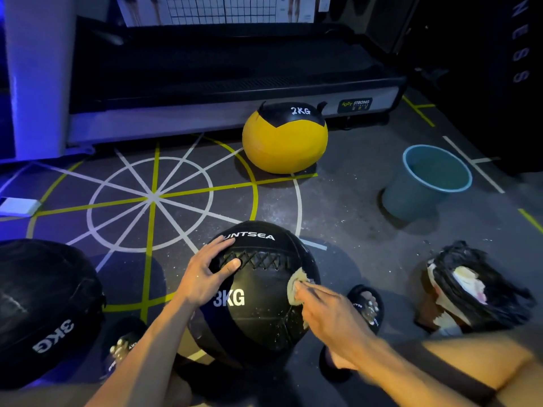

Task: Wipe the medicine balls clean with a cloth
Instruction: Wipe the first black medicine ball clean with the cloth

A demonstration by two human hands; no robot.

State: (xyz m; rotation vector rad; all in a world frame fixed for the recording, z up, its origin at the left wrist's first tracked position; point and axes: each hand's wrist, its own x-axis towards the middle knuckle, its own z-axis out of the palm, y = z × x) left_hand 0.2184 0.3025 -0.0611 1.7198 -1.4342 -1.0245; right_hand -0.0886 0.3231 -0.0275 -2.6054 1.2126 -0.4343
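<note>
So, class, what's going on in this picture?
A person crouches on a gym floor cleaning a black leather 3KG medicine ball. The left hand steadies its top by the stitching, while the right hand presses a small pale cloth against its side. A yellow-and-black 2KG ball and a blue plastic bucket stand beyond.

Gym / fitness studio, dim with blue lighting. Evidence: rubber floor printed with white and yellow agility lines and a spoked circle; treadmill at the far side with a "BODY STRONG" badge; weighted medicine balls on the floor, yellow "2KG" ball far, black "3KG" ball near; "NESS" lettering at far right.
</note>
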